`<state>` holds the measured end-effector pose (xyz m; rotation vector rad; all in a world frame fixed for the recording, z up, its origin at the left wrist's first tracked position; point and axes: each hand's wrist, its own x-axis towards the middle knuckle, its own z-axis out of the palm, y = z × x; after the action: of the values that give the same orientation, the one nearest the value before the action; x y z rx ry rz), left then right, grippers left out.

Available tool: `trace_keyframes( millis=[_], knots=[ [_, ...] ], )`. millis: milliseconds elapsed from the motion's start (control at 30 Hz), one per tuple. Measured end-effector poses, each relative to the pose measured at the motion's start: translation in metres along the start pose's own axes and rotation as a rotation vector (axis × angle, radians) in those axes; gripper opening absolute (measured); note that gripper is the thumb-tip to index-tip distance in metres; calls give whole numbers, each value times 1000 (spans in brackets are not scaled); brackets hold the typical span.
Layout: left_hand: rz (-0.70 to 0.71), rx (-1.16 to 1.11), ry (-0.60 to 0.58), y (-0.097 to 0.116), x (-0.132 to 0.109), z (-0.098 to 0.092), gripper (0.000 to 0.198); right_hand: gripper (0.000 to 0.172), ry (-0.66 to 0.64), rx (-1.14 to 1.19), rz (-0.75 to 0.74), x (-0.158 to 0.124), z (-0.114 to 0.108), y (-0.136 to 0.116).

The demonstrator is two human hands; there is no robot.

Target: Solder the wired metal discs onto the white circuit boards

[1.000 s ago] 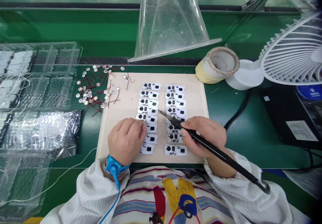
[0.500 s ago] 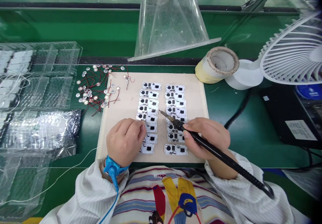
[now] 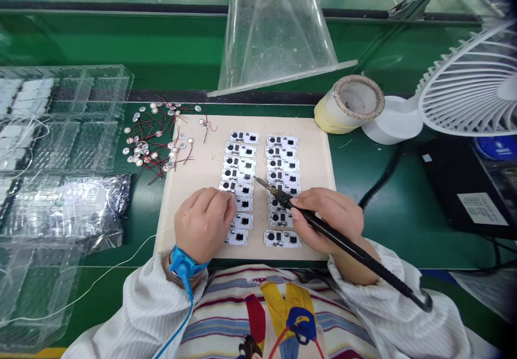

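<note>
White circuit boards (image 3: pixel 238 175): two columns | soldering iron (image 3: pixel 343 244): one, right hand (image 3: pixel 339 213)

left fingers (image 3: pixel 213 199) bent | right fingers (image 3: pixel 314 199) pinched | forearms (image 3: pixel 150 290) angled inward

We list circuit boards (image 3: pixel 243 189), sixteen by our count, in two columns of eight, some partly covered; left hand (image 3: pixel 204 223), one; right hand (image 3: pixel 331 216), one; soldering iron (image 3: pixel 341 239), one; wrist strap (image 3: pixel 184 265), one; hollow roll (image 3: pixel 334 113), one; fan (image 3: pixel 464 87), one; small discs (image 3: pixel 154 156), over twenty, overlapping.
</note>
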<state>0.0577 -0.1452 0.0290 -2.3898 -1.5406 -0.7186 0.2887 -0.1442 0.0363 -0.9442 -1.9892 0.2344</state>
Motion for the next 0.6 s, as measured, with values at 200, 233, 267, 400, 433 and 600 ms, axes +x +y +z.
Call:
trace_keyframes(
  millis=[200, 233, 267, 400, 433, 600],
  knots=[
    [-7, -1, 4, 1, 1, 0, 13, 21, 5, 5, 4, 0, 0, 1],
    [-6, -2, 8, 1, 2, 0, 12, 21, 5, 6, 1, -1, 0, 1],
    [-2, -2, 13, 1, 1, 0, 12, 21, 4, 6, -2, -1, 0, 1],
    [2, 0, 13, 2, 0, -1, 12, 21, 0, -7, 4, -1, 0, 0],
    [0, -1, 7, 2, 0, -1, 12, 21, 2, -11, 6, -1, -1, 0],
    [2, -5, 4, 2, -1, -1, 12, 22, 0, -20, 11, 0, 0, -1]
  ],
)
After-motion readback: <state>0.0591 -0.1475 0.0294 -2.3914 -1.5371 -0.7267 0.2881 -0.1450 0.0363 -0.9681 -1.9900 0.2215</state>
